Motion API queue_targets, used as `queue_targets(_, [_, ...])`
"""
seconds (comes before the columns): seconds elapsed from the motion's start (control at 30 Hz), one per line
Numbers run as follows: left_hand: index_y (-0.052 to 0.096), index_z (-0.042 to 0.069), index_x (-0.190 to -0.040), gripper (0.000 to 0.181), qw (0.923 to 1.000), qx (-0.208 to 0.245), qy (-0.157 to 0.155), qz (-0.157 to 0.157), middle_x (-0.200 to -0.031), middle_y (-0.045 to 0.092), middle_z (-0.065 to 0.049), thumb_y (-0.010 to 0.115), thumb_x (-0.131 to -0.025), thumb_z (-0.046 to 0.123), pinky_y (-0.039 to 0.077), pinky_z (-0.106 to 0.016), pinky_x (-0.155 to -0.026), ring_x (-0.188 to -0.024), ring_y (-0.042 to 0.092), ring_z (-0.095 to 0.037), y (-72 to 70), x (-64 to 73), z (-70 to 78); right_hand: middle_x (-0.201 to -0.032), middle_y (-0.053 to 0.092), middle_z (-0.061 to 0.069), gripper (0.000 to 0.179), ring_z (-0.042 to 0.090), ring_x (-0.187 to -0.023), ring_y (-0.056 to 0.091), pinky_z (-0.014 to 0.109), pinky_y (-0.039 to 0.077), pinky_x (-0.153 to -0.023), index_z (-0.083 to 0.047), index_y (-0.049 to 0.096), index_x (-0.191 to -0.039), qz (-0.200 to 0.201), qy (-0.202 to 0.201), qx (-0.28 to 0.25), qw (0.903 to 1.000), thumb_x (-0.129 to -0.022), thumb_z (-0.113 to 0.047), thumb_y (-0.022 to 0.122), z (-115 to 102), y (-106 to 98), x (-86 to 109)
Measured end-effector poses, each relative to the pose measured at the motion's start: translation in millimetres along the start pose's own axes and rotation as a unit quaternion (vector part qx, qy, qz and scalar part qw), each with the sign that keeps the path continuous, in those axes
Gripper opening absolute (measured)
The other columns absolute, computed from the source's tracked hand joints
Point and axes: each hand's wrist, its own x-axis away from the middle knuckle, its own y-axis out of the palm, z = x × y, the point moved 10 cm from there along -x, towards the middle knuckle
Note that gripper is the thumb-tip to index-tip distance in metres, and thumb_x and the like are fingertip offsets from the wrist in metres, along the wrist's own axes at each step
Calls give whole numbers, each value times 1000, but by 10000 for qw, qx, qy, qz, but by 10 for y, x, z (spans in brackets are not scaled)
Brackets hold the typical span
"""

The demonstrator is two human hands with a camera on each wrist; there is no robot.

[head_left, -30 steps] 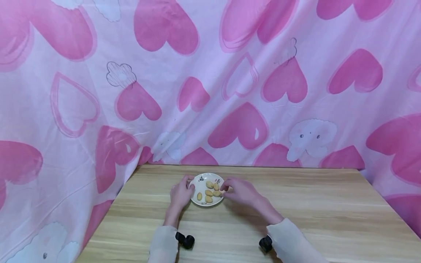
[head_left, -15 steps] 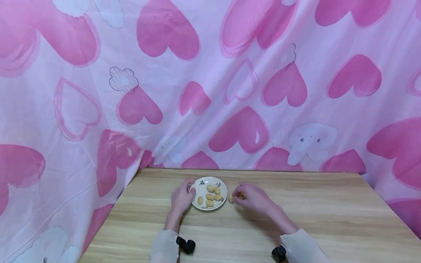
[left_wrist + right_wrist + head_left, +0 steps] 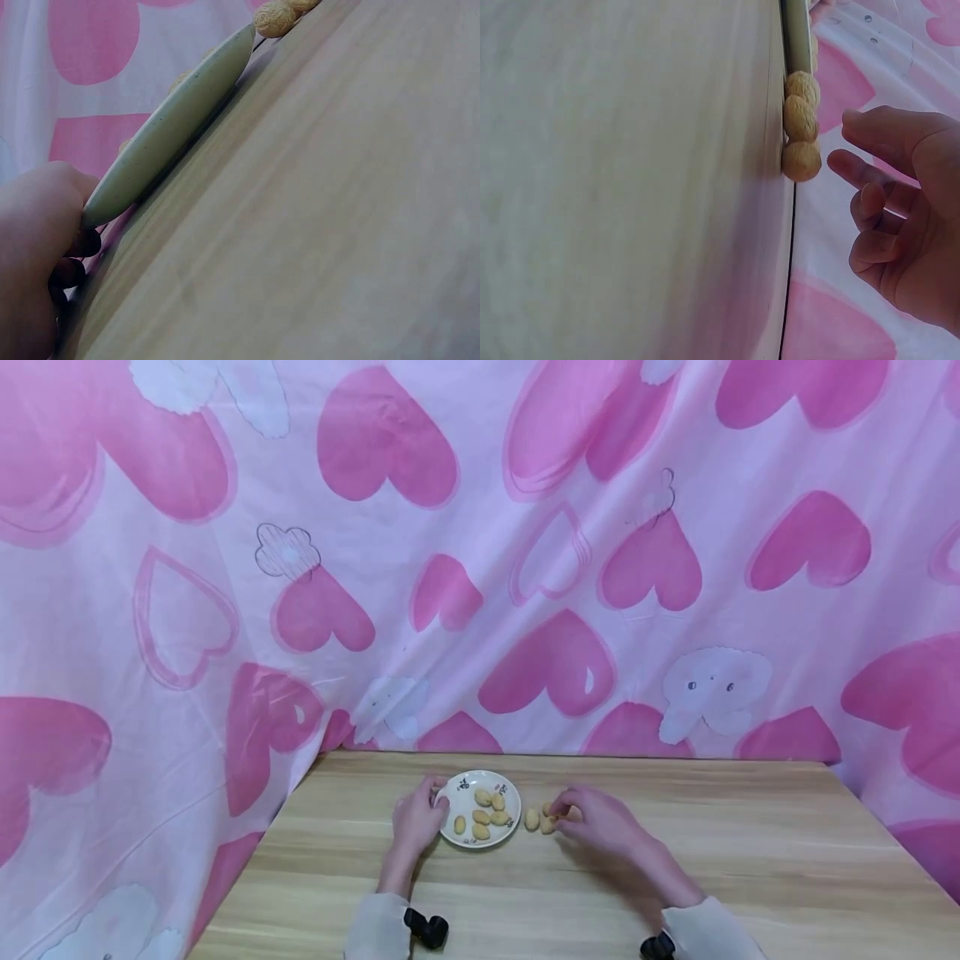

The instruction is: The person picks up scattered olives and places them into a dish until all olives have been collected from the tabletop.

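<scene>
In the head view a small white plate (image 3: pixel 479 782) with dark and pink printed motifs carries several tan walnuts (image 3: pixel 481 817). My left hand (image 3: pixel 418 819) grips the plate's left rim, thumb on top; the left wrist view shows fingers curled below the edge. Just right of the plate, a few loose walnuts (image 3: pixel 532 819) lie close together on the table. Over them is my right hand (image 3: pixel 600 819). From the right wrist, its thumb and forefinger stand apart beside the walnuts (image 3: pixel 801 161), with nothing between them and the other fingers loosely bent.
A wood-grain table (image 3: pixel 750 843) carries everything. Its far edge meets a pink curtain (image 3: pixel 480 527) printed with hearts, which also hangs at the left and right sides. A small black camera (image 3: pixel 426 928) is strapped at each wrist.
My right hand has moved right, from the plate's right rim to above the loose walnuts, which now show. The left hand keeps its grip on the plate. The whole view has shifted slightly.
</scene>
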Motion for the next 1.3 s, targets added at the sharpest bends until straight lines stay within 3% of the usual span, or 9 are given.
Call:
queue_targets(0.57, [67,19,-118,28,9999,-20,116,126,-73,57,5,63,-90,21,37,-39,-82,-69,52,-15,5,27,44,-94,64,-8,16,17,-92,65,40,52,-81,-19,74,-99,-204,196,12,9996,-84,-18,75,163,34,25])
queue_targets(0.73, [66,19,-118,28,9999,-24,109,107,-72,55,5,62,-90,22,37,-39,-84,-69,52,-15,-2,15,47,-95,63,-8,20,16,-94,63,44,50,-86,-20,74,-100,-426,448,-276,9977,-80,-16,77,241,87,4])
queue_targets(0.93, [66,19,-118,28,9999,-61,91,117,-70,53,5,62,-90,22,33,-35,-78,-65,48,-14,-7,7,17,-94,64,-8,24,13,-90,59,42,49,-85,-20,74,-101,-671,664,-662,9933,-78,-14,79,301,158,-27])
queue_targets(1.3, [66,20,-118,28,9998,-53,150,141,-70,53,5,62,-90,22,33,-35,-78,-64,48,-13,2,-5,9,-92,65,-9,24,12,-90,60,40,49,-85,-21,74,-99,-551,743,-592,9939,-77,-15,81,297,99,-20])
